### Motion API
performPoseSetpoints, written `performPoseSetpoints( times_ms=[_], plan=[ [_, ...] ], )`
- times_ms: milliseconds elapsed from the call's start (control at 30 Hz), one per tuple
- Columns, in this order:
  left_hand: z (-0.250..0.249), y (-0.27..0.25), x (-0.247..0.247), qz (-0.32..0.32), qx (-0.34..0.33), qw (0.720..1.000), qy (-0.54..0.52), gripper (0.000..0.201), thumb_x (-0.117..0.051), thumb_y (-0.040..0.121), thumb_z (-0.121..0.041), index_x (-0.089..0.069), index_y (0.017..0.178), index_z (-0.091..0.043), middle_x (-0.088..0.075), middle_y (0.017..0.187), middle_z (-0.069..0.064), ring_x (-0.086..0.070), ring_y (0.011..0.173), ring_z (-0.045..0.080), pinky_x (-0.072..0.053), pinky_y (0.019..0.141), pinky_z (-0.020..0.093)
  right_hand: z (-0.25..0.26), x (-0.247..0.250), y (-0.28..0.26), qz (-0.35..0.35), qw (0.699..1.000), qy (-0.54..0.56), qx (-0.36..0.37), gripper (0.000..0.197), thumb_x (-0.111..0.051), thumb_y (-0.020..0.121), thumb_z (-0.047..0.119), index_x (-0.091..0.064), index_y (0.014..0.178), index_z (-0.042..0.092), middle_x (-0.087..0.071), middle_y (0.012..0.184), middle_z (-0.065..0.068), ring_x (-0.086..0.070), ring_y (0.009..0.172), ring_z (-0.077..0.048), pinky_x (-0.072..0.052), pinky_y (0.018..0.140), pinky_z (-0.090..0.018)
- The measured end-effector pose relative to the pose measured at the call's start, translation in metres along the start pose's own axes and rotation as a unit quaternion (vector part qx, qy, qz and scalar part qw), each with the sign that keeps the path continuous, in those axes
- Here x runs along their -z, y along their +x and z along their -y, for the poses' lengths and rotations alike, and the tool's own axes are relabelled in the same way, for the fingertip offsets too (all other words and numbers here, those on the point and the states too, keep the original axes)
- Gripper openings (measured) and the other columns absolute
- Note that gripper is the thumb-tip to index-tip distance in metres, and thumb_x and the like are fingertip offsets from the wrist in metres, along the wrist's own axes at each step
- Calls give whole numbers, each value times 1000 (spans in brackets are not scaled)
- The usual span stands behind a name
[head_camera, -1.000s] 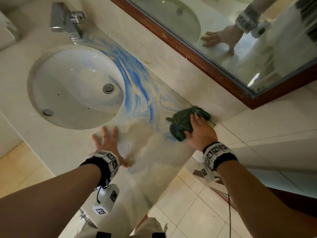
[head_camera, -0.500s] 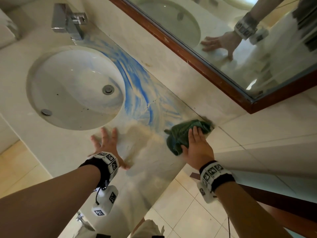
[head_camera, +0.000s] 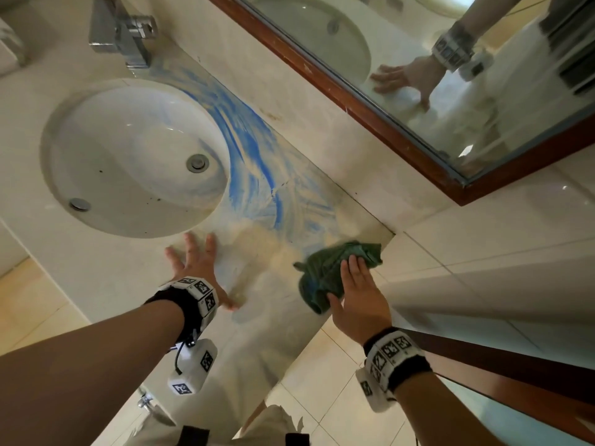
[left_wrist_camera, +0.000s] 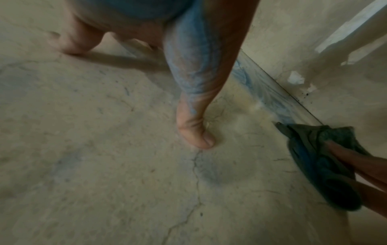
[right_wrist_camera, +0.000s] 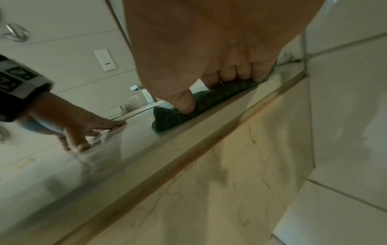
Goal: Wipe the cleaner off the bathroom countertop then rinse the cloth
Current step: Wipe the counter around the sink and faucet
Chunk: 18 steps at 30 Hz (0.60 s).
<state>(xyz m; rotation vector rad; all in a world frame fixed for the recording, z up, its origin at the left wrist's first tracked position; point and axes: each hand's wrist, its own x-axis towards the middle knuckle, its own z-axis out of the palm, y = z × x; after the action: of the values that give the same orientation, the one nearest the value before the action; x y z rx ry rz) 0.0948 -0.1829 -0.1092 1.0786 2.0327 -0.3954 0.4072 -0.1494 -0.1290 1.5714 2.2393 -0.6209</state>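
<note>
Blue cleaner (head_camera: 251,162) is smeared on the beige marble countertop (head_camera: 273,320) in an arc to the right of the sink (head_camera: 106,130), up to the back wall (left_wrist_camera: 257,86). A crumpled green cloth (head_camera: 322,278) lies at the counter's right end, stained blue (left_wrist_camera: 314,165). My right hand (head_camera: 360,294) presses down on the cloth with straight fingers, the thumb on its near edge (right_wrist_camera: 186,104). My left hand (head_camera: 193,262) lies flat on the counter in front of the sink, fingers spread, the thumb (left_wrist_camera: 194,129) tinted blue.
A chrome faucet (head_camera: 125,30) stands behind the sink. A wood-framed mirror (head_camera: 450,75) hangs above the back wall. The counter ends at a tiled side wall (head_camera: 483,252) right of the cloth. Below its front edge is a tiled floor (head_camera: 322,381).
My right hand has dragged the cloth from the back corner toward the counter's front edge, leaving that strip paler. The left hand has stayed flat in place.
</note>
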Motion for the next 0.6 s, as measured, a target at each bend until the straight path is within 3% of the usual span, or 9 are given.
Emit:
performPoseSetpoints(
  times_ms=[67, 200, 333, 400, 500, 600],
  plan=[
    [0, 0, 0, 3, 1, 1000, 0, 160, -93, 43, -53, 30, 144, -42, 42, 151, -3, 32, 138, 45, -21, 108, 69, 6, -1, 7, -4, 1000, -10, -11, 81, -23, 88, 52, -26, 150, 0, -22, 158, -20, -21, 146, -36, -14, 117, -41],
    [0, 1, -1, 0, 3, 1000, 3, 160, -93, 42, -54, 31, 143, -42, 43, 150, -3, 32, 138, 45, -22, 108, 69, 26, 26, 54, -31, 999, -42, -9, 77, -31, 97, 48, -4, 154, 3, 1, 162, -16, 1, 149, -31, -3, 121, -38],
    [0, -1, 1, -2, 1, 1000, 7, 160, -93, 42, -54, 30, 144, -42, 41, 151, -2, 31, 138, 45, -20, 109, 68, 47, 40, 71, -8, 999, -22, -34, 76, -33, 99, 43, 2, 154, 5, 8, 162, -14, 8, 149, -29, -2, 122, -38],
    [0, -2, 2, 0, 0, 1000, 11, 160, -93, 43, -55, 30, 144, -40, 41, 151, -1, 29, 139, 46, -20, 110, 66, 51, 26, 48, -8, 999, -15, -29, 73, -32, 99, 42, -4, 154, 3, 3, 162, -17, 2, 149, -32, -5, 122, -39],
    [0, -1, 3, 1, -4, 1000, 21, 161, -92, 42, -57, 31, 145, -38, 40, 152, 1, 28, 139, 48, -21, 112, 64, 58, -9, -7, -24, 1000, -4, 4, 71, -36, 93, 43, -32, 147, -2, -29, 154, -25, -30, 142, -38, -25, 116, -46],
    [1, -2, 3, 2, -7, 1000, 10, 161, -92, 43, -56, 31, 145, -38, 40, 152, 0, 28, 139, 47, -22, 111, 65, 68, -28, -33, 18, 1000, 5, 20, 72, -36, 88, 43, -42, 141, -5, -39, 148, -26, -39, 137, -38, -35, 110, -49]
  ],
)
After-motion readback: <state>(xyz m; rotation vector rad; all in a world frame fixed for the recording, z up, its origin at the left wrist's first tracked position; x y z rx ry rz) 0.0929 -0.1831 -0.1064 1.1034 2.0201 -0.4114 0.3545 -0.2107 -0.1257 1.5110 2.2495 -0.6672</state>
